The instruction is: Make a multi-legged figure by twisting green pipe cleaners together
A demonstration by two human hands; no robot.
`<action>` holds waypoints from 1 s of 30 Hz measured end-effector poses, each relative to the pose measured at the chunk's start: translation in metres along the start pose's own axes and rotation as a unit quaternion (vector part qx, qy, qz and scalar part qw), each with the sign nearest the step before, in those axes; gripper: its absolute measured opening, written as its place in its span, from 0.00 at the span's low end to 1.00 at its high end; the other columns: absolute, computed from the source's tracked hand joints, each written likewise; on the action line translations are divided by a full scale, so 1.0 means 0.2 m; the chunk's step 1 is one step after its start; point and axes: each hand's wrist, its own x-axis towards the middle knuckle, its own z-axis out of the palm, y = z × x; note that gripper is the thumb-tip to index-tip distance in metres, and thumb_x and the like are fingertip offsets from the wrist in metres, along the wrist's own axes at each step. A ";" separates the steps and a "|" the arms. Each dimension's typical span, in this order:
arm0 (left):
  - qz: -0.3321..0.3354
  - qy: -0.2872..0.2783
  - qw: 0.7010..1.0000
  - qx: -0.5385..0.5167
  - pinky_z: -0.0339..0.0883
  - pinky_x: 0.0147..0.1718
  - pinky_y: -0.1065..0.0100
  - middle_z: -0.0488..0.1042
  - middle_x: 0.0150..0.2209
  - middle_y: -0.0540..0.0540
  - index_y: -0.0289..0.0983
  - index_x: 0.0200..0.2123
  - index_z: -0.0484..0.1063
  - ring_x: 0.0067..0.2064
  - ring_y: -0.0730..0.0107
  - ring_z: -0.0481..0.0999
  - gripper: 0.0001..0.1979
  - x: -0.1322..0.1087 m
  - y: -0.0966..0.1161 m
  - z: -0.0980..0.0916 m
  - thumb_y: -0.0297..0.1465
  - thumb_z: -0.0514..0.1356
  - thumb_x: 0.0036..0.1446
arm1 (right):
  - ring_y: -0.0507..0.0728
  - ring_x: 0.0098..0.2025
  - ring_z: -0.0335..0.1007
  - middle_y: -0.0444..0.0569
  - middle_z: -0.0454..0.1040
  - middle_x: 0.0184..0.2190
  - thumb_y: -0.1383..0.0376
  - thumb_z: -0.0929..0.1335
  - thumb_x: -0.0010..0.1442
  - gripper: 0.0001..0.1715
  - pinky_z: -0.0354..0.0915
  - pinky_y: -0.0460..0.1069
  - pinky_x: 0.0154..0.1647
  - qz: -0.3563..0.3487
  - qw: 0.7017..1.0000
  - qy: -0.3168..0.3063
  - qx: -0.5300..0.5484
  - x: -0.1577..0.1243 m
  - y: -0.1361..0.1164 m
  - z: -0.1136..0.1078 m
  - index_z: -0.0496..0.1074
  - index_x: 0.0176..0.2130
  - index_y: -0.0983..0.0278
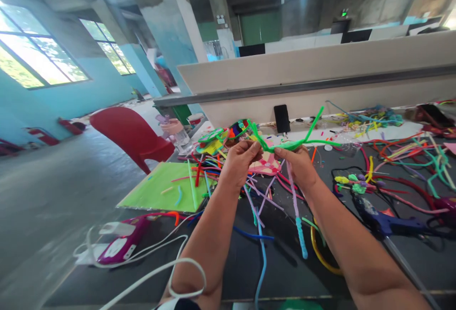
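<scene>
Both my hands are raised over the middle of the table with green pipe cleaners (290, 146) stretched between them. My left hand (240, 163) pinches the bundle near its left part, where short ends stick up past the fingers. My right hand (299, 163) grips it farther right, and two green ends fork out beyond it, one upward and one to the right. Below the right hand hangs or lies a purple and blue fuzzy stem (295, 205); I cannot tell whether the hand touches it. A pink patterned piece (265, 164) is partly hidden behind the hands.
Loose coloured pipe cleaners litter the dark table (228, 262). A green sheet (160, 186) and a purple power strip (123, 241) with white cables lie left. A blue glue gun (392, 222) is at right. A phone (282, 118) leans at the back; a red chair (131, 132) stands left.
</scene>
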 end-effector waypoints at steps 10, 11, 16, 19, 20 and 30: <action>0.022 -0.046 0.997 0.064 0.65 0.30 0.73 0.73 0.24 0.49 0.32 0.28 0.75 0.27 0.77 0.71 0.10 -0.01 -0.01 0.00 0.34 0.67 0.46 | 0.53 0.27 0.70 0.43 0.74 0.21 0.63 0.75 0.46 0.05 0.66 0.51 0.37 0.010 1.000 0.009 0.010 0.02 0.01 -0.04 0.79 0.26 0.62; 0.024 -0.049 0.996 0.071 0.65 0.31 0.72 0.73 0.24 0.49 0.32 0.28 0.75 0.27 0.77 0.71 0.10 -0.01 -0.01 0.00 0.34 0.67 0.47 | 0.53 0.27 0.70 0.43 0.74 0.21 0.63 0.75 0.46 0.05 0.66 0.51 0.37 0.011 1.000 0.008 0.011 0.02 0.01 -0.04 0.79 0.26 0.62; 0.049 -0.040 0.992 0.107 0.63 0.30 0.73 0.72 0.23 0.52 0.34 0.26 0.74 0.27 0.77 0.69 0.10 -0.03 0.01 0.03 0.33 0.69 0.43 | 0.53 0.27 0.69 0.42 0.74 0.21 0.63 0.75 0.46 0.04 0.66 0.51 0.37 0.006 1.000 0.000 0.013 0.01 0.01 -0.02 0.79 0.26 0.62; 0.055 -0.029 0.989 0.131 0.61 0.28 0.73 0.71 0.22 0.52 0.33 0.23 0.74 0.26 0.77 0.68 0.10 -0.04 0.01 0.05 0.34 0.68 0.43 | 0.52 0.26 0.68 0.42 0.73 0.20 0.63 0.75 0.46 0.06 0.65 0.49 0.34 0.003 1.000 -0.003 0.017 0.01 0.01 -0.02 0.77 0.23 0.62; 0.059 -0.026 0.989 0.134 0.61 0.28 0.73 0.71 0.21 0.51 0.33 0.22 0.74 0.26 0.76 0.68 0.10 -0.04 0.01 0.06 0.34 0.68 0.44 | 0.52 0.25 0.68 0.42 0.73 0.19 0.63 0.75 0.46 0.06 0.65 0.49 0.33 0.001 1.000 -0.002 0.017 0.01 0.01 -0.02 0.77 0.22 0.62; 0.029 -0.010 0.996 0.082 0.64 0.29 0.73 0.73 0.24 0.50 0.33 0.26 0.75 0.26 0.77 0.70 0.11 -0.03 -0.01 0.03 0.35 0.67 0.45 | 0.51 0.25 0.68 0.43 0.74 0.20 0.62 0.75 0.46 0.08 0.64 0.48 0.33 0.006 0.999 -0.034 -0.013 0.01 0.01 -0.01 0.77 0.21 0.63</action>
